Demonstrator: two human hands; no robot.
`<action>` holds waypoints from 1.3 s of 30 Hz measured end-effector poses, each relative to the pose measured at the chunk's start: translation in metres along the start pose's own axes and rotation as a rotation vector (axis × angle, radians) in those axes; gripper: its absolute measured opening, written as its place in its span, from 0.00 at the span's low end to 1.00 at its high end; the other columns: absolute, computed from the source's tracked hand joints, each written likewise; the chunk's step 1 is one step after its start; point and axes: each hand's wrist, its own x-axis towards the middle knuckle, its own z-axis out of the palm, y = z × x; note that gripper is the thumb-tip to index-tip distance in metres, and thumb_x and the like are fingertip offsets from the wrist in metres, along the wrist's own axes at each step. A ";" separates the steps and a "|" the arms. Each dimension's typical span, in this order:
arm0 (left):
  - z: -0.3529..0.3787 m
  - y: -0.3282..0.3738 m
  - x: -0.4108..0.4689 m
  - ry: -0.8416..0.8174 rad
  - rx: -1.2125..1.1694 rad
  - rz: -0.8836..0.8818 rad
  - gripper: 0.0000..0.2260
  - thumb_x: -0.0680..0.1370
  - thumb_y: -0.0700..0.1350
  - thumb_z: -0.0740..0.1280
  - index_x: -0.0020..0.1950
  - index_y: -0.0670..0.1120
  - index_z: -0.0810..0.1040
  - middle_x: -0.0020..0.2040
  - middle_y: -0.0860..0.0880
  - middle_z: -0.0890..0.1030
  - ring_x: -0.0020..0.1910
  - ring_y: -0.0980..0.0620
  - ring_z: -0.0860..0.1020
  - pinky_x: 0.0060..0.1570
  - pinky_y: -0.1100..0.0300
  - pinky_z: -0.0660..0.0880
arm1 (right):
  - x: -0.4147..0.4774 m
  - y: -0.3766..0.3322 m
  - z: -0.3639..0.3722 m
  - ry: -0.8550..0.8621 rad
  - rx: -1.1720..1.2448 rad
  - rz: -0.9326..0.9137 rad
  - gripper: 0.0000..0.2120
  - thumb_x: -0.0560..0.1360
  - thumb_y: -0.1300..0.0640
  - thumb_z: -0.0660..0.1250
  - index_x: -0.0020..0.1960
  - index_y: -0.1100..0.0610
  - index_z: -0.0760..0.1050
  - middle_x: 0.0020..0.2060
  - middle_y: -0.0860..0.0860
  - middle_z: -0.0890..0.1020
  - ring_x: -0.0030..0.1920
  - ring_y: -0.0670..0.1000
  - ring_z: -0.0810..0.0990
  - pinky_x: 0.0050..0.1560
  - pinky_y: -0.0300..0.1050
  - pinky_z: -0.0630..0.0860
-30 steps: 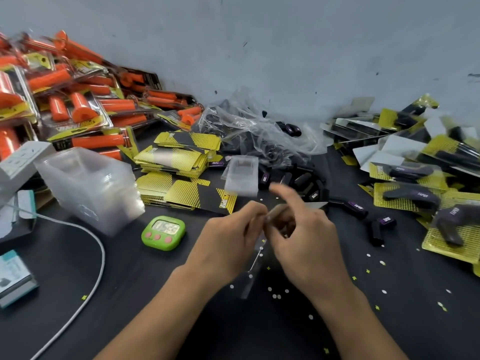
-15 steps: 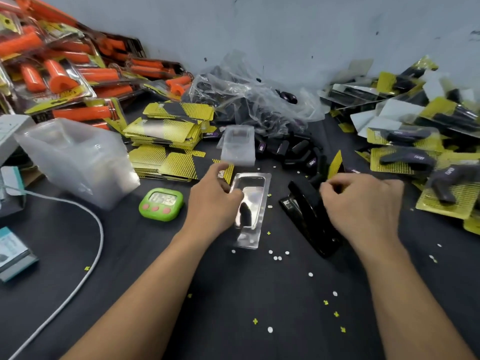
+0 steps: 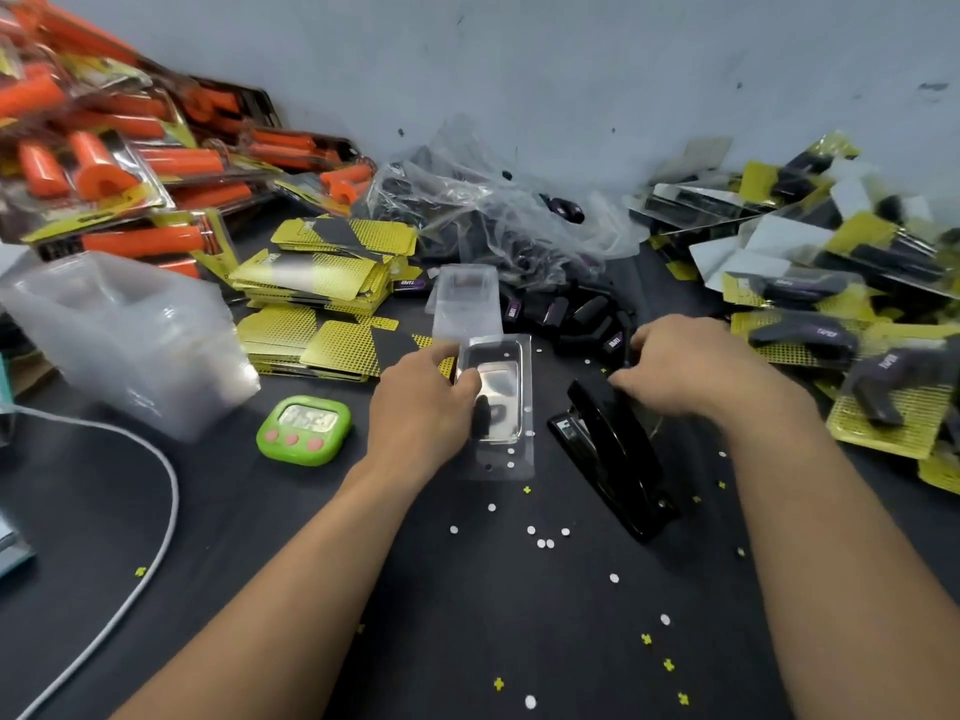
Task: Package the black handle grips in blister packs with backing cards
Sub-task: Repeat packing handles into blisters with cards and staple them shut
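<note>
Nearest the person, white and yellow paper dots (image 3: 540,543) lie scattered on the dark table (image 3: 467,615), below both wrists.

The left hand (image 3: 423,407) pinches a clear blister pack (image 3: 501,407) by its left edge, thumb on the rim and fingers curled beneath. The pack lies flat on the table, just to the right of that hand. Nothing can be made out inside it but reflections. To the left of this hand sit a green timer (image 3: 305,430) and, further out, a white cable (image 3: 161,511).

Between the hands, closer to the right one, a black punch (image 3: 613,459) lies on the table. The right hand (image 3: 696,366) hovers over its far end with fingers curled downward. Their tips are hidden, so I cannot tell whether they pinch anything.

Just beyond the right hand's fingers lies a heap of loose black grips (image 3: 576,314). Beyond the left hand a second clear shell (image 3: 465,298) stands up, with yellow backing cards (image 3: 322,283) stacked to its left and a stack of clear shells (image 3: 130,340) further left.

To the right of the right hand, finished packs (image 3: 810,335) with black grips on yellow cards are piled. Further back are a crumpled plastic bag (image 3: 493,215), packs of orange grips (image 3: 130,163) on the far left, and a grey wall (image 3: 519,59).
</note>
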 end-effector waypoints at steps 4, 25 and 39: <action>0.002 -0.004 0.003 -0.018 0.009 -0.029 0.11 0.77 0.54 0.67 0.56 0.57 0.86 0.30 0.54 0.80 0.38 0.48 0.80 0.44 0.54 0.78 | 0.016 -0.012 0.013 0.089 -0.117 -0.017 0.20 0.77 0.43 0.68 0.67 0.46 0.75 0.61 0.52 0.81 0.62 0.58 0.79 0.62 0.54 0.66; 0.003 -0.005 0.002 -0.007 -0.063 -0.103 0.10 0.73 0.60 0.71 0.35 0.58 0.83 0.29 0.62 0.80 0.32 0.54 0.79 0.35 0.57 0.76 | -0.002 0.006 0.042 0.200 -0.042 0.085 0.11 0.76 0.43 0.68 0.54 0.46 0.75 0.47 0.48 0.84 0.51 0.54 0.81 0.49 0.51 0.58; 0.002 -0.008 -0.001 0.025 -0.015 -0.034 0.06 0.74 0.60 0.69 0.43 0.61 0.84 0.31 0.65 0.79 0.34 0.56 0.79 0.35 0.58 0.73 | -0.014 -0.019 0.034 0.344 0.769 -0.326 0.18 0.80 0.56 0.66 0.66 0.40 0.75 0.45 0.39 0.80 0.47 0.42 0.78 0.49 0.32 0.70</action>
